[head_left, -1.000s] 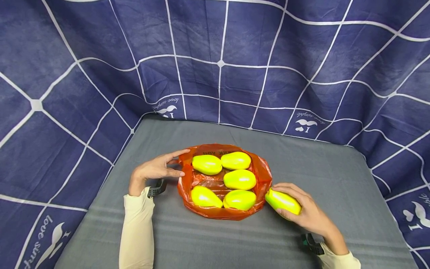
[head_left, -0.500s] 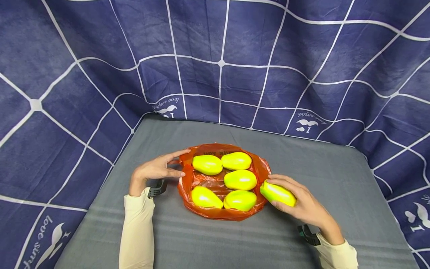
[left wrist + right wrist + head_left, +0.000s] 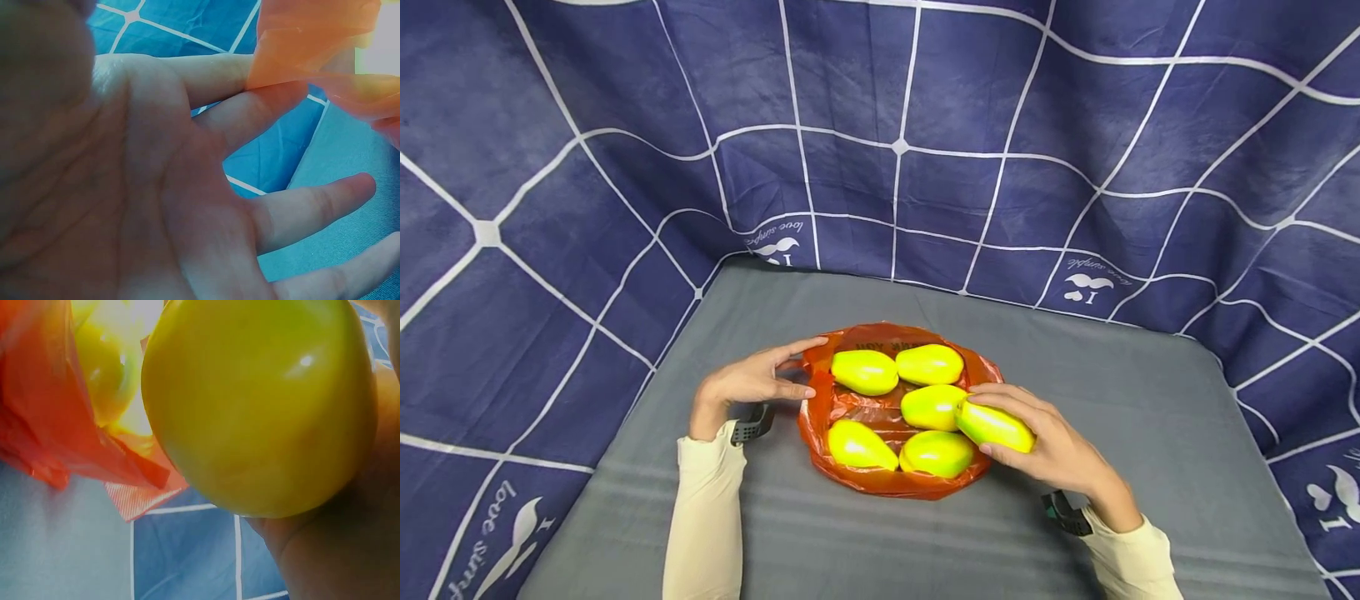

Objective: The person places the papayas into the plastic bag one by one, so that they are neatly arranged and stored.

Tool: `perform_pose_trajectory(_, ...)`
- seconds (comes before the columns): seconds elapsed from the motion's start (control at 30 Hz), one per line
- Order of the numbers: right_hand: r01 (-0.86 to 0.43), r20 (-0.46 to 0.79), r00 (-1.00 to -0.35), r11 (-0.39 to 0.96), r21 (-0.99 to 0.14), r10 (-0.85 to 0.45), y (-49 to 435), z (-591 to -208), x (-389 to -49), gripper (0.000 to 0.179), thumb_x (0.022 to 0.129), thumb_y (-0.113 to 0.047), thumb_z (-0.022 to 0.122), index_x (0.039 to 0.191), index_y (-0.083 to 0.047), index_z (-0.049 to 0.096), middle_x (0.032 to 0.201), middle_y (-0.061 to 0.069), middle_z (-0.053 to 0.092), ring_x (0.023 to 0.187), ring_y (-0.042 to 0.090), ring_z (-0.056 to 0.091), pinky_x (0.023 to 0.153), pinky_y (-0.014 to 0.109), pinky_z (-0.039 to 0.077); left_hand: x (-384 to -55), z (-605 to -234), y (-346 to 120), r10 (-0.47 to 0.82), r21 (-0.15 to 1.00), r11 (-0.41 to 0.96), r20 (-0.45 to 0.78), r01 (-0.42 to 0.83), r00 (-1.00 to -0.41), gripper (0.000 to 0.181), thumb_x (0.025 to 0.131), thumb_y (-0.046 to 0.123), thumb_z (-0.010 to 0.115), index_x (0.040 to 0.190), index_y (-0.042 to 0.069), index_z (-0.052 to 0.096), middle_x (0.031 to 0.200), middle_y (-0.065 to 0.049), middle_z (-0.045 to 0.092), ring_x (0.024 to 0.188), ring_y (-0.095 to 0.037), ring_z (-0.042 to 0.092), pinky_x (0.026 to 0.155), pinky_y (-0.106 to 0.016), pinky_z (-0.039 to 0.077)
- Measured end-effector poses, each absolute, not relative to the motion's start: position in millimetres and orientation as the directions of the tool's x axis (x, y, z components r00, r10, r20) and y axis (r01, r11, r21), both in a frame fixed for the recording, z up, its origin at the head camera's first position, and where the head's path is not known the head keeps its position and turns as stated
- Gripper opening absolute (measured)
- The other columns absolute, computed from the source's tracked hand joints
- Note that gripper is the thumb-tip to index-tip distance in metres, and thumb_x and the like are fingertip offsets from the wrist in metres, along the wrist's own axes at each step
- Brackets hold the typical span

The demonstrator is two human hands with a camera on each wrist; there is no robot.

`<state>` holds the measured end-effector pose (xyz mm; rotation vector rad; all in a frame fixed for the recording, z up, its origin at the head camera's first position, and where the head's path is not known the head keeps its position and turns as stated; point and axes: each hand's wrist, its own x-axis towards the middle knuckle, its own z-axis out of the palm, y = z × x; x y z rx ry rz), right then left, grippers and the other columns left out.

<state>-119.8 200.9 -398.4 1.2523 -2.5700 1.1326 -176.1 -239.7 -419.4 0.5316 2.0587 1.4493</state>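
My right hand grips a yellow-green papaya from its right side. The papaya is over the right rim of a red plastic bag and overlaps two papayas inside it in the head view. Close up in the right wrist view, the held papaya fills much of the frame beside the bag's red wall. Several more papayas lie in the wide-mouthed bag. At the bag's left rim, my left hand touches the plastic with spread, mostly straight fingers; one fingertip is hidden behind the film.
The bag stands on a grey cloth surface. Blue curtains with white grid lines enclose the surface at the back and both sides. Dark bands are on both wrists, the left band close by the bag.
My right hand has carried the papaya leftward and slightly up, from beside the bag to over its right rim. My left hand has stayed at the left rim.
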Motion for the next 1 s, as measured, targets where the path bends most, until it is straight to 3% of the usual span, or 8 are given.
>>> perform_pose_trajectory(0.37,-0.671,0.247,-0.679,0.447,-0.591,-0.692,187.3,-393.4,-128.9,0.057,0.088,-0.028,0.079,0.14,-0.023,0.057,0.141,-0.005,0.057,0.131,0.014,0.051,0.111,0.017,0.034,-177.1,-420.8,-240.5,0.61,0.939,0.344,-0.206,0.021,-0.765,0.086,0.09,0.017,0.077,0.159,0.014,0.026,0.163,-0.015,0.027,0.146,-0.046,0.03,0.115,-0.06,0.032)
perform_pose_trajectory(0.7,-0.699,0.216,-0.645,0.452,-0.554,-0.733,175.6,-392.4,-141.1,0.054,0.091,-0.033,0.076,0.14,-0.021,0.056,0.141,-0.007,0.056,0.13,0.013,0.052,0.113,0.021,0.035,-178.1,-419.9,-240.8,0.606,0.936,0.35,-0.206,0.025,-0.769,0.086,0.09,0.018,0.077,0.159,0.014,0.026,0.163,-0.016,0.026,0.147,-0.048,0.028,0.116,-0.061,0.03)
perform_pose_trajectory(0.87,-0.738,0.233,-0.616,0.447,-0.505,-0.753,171.6,-394.2,-146.0,0.053,0.091,-0.028,0.076,0.14,-0.017,0.058,0.14,-0.002,0.057,0.13,0.017,0.053,0.111,0.03,0.04,-178.6,-419.7,-240.4,0.608,0.938,0.345,-0.205,0.023,-0.767,0.088,0.089,0.017,0.078,0.159,0.013,0.026,0.163,-0.016,0.026,0.147,-0.048,0.027,0.116,-0.062,0.029)
perform_pose_trajectory(1.0,-0.724,0.201,-0.632,0.477,-0.498,-0.749,168.1,-393.6,-147.6,0.054,0.091,-0.034,0.075,0.141,-0.02,0.057,0.141,-0.007,0.056,0.131,0.015,0.051,0.111,0.036,0.04,-178.3,-419.2,-239.8,0.609,0.941,0.338,-0.209,0.012,-0.765,0.088,0.089,0.018,0.078,0.159,0.014,0.025,0.163,-0.016,0.026,0.147,-0.047,0.027,0.115,-0.062,0.03)
